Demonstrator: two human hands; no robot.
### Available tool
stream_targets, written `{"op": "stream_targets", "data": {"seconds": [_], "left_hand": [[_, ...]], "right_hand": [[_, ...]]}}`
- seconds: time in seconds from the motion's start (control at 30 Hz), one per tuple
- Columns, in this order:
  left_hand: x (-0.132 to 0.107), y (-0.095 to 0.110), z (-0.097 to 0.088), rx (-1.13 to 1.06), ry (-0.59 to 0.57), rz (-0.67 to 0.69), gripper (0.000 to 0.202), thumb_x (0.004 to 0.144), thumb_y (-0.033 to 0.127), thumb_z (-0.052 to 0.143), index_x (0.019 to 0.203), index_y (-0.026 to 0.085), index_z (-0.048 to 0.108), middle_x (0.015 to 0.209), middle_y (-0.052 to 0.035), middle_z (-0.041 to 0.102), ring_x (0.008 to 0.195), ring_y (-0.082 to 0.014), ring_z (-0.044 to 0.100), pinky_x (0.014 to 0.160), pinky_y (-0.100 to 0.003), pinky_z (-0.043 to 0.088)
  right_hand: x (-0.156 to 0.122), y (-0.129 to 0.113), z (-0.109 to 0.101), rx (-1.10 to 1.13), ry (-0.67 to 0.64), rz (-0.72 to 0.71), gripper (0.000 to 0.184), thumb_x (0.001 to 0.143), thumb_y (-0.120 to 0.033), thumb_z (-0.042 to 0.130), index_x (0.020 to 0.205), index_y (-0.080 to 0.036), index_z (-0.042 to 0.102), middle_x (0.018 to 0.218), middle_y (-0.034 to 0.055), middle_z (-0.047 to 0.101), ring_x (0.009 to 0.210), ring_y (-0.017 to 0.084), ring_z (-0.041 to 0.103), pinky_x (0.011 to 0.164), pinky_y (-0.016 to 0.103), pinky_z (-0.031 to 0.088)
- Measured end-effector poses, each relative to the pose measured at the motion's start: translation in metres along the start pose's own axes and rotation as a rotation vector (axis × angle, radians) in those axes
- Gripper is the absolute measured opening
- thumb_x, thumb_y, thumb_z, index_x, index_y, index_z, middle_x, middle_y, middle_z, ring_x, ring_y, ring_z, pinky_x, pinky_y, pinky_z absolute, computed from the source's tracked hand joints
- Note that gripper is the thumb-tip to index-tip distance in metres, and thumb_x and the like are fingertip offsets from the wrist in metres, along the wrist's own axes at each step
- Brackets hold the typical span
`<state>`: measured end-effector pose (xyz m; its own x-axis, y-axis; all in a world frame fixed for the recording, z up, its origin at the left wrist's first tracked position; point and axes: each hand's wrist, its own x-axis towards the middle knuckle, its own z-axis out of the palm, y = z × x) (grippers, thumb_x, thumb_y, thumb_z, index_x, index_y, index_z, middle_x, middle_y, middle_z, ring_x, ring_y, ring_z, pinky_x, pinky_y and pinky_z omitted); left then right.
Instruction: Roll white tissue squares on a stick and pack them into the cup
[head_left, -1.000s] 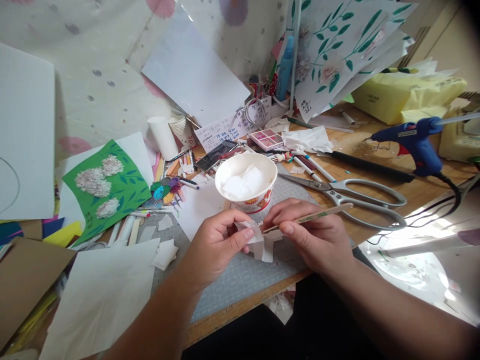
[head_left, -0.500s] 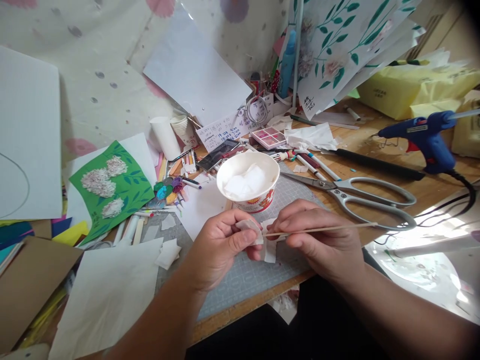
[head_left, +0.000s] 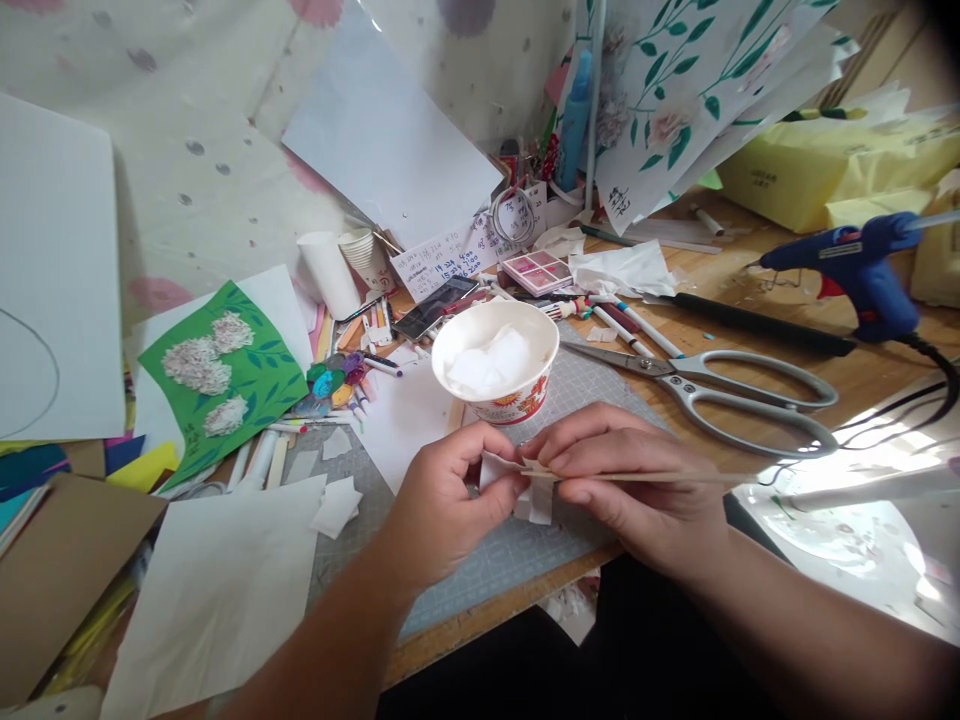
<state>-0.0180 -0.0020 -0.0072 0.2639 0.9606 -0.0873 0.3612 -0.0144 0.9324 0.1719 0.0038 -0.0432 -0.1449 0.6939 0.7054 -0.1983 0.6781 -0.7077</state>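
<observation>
My left hand (head_left: 457, 500) pinches a small piece of white paper (head_left: 495, 468) between thumb and fingers. In my right hand (head_left: 630, 480) is a thin wooden stick (head_left: 667, 477), held level, its left end against the paper at the left fingertips. Just beyond both hands stands a paper bowl (head_left: 514, 405) with a red pattern, holding white, fluffy-looking material (head_left: 491, 362). Beneath the hands, a small white paper scrap (head_left: 540, 503) lies on the grey cutting mat (head_left: 480, 590).
Large scissors (head_left: 697, 385) lie right of the bowl, with a blue glue gun (head_left: 855, 265) behind them. A phone (head_left: 436, 308), markers (head_left: 626, 325) and paper cups (head_left: 330, 275) crowd the back. At left lie a green flower picture (head_left: 225, 375) and a paper sheet (head_left: 225, 580).
My hands have drawn closer together, and the right fingertips are now nearer the stick's left end. The stick tilts less, and the paper piece has turned in the left fingers.
</observation>
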Motion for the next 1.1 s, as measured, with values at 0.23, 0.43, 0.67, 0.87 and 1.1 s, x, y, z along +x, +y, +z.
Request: {"op": "stream_targets", "data": {"seconds": [0.23, 0.43, 0.67, 0.87, 1.1], "left_hand": [[0.001, 0.002, -0.006, -0.070, -0.016, 0.090, 0.006, 0.082, 0.021, 0.071, 0.078, 0.018, 0.067, 0.070, 0.0011, 0.063, 0.067, -0.0136, 0.054, 0.064, -0.025, 0.042], [0.004, -0.004, -0.008, -0.231, -0.023, 0.175, 0.011, 0.083, 0.029, 0.078, 0.079, 0.020, 0.074, 0.083, -0.0028, 0.065, 0.081, -0.0168, 0.058, 0.074, -0.027, 0.046], [0.000, -0.008, -0.008, -0.427, -0.122, 0.022, 0.014, 0.082, 0.033, 0.080, 0.080, 0.020, 0.075, 0.068, 0.0000, 0.065, 0.067, -0.0136, 0.055, 0.067, -0.026, 0.044], [0.001, -0.008, -0.008, -0.439, -0.153, -0.021, 0.017, 0.080, 0.035, 0.082, 0.077, 0.019, 0.075, 0.067, 0.0010, 0.063, 0.067, -0.0123, 0.053, 0.066, -0.025, 0.040], [0.001, -0.008, -0.008, -0.399, -0.157, -0.047, 0.024, 0.078, 0.039, 0.082, 0.077, 0.017, 0.073, 0.066, -0.0009, 0.064, 0.064, -0.0141, 0.051, 0.063, -0.027, 0.039]], "right_hand": [[0.001, -0.001, -0.001, -0.108, 0.011, -0.018, 0.014, 0.088, -0.013, 0.070, 0.097, -0.022, 0.077, 0.088, 0.0071, 0.076, 0.080, 0.018, 0.074, 0.070, 0.029, 0.063], [-0.001, 0.000, -0.002, -0.019, 0.023, -0.006, 0.016, 0.087, -0.013, 0.072, 0.097, -0.023, 0.077, 0.088, 0.0063, 0.075, 0.080, 0.019, 0.075, 0.071, 0.031, 0.064], [-0.004, 0.003, -0.003, 0.144, 0.065, 0.069, 0.014, 0.087, -0.019, 0.075, 0.099, -0.026, 0.078, 0.093, 0.0058, 0.076, 0.085, 0.021, 0.076, 0.077, 0.037, 0.065], [-0.003, 0.002, -0.003, 0.134, 0.021, 0.054, 0.015, 0.086, -0.018, 0.076, 0.100, -0.025, 0.078, 0.093, 0.0061, 0.076, 0.085, 0.021, 0.076, 0.078, 0.035, 0.065], [-0.002, 0.001, -0.005, 0.108, 0.006, 0.052, 0.012, 0.087, -0.021, 0.075, 0.098, -0.026, 0.078, 0.092, 0.0064, 0.078, 0.084, 0.021, 0.076, 0.076, 0.035, 0.066]]}}
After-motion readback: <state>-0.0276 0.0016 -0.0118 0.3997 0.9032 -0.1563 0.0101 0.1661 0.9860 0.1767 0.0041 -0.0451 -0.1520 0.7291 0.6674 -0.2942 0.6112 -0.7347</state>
